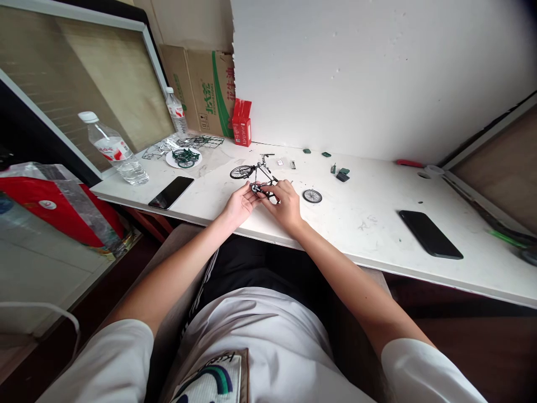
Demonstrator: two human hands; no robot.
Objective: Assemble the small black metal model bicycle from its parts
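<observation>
Holding a small model bike between both hands, just in from the near edge of the white table. Cupping low at the near side of the bike with the left hand, palm turned up, fingers partly spread, fingertips at the crank. Closing in from the right with the right hand, back of the hand up, fingers bent, thumb and fingertips pinching at the near right part of the bike. Cannot tell exactly which small part, hidden behind the fingers. Leaving in plain sight, beyond the fingertips, the handlebar and, out to the left, one spoked wheel.

To the right of the right hand, near but apart from it, flat on the table: a loose wheel. Farther back, toward the white wall panel: a few dark green pieces, plus a tiny white piece behind the bike. Well off to the right, a black phone.

To the left of the left hand, another phone near the table edge; behind it, a white dish bearing green parts. Farther left, a large bottle, upright. Along the back, a smaller bottle, a carton and a red box.
</observation>
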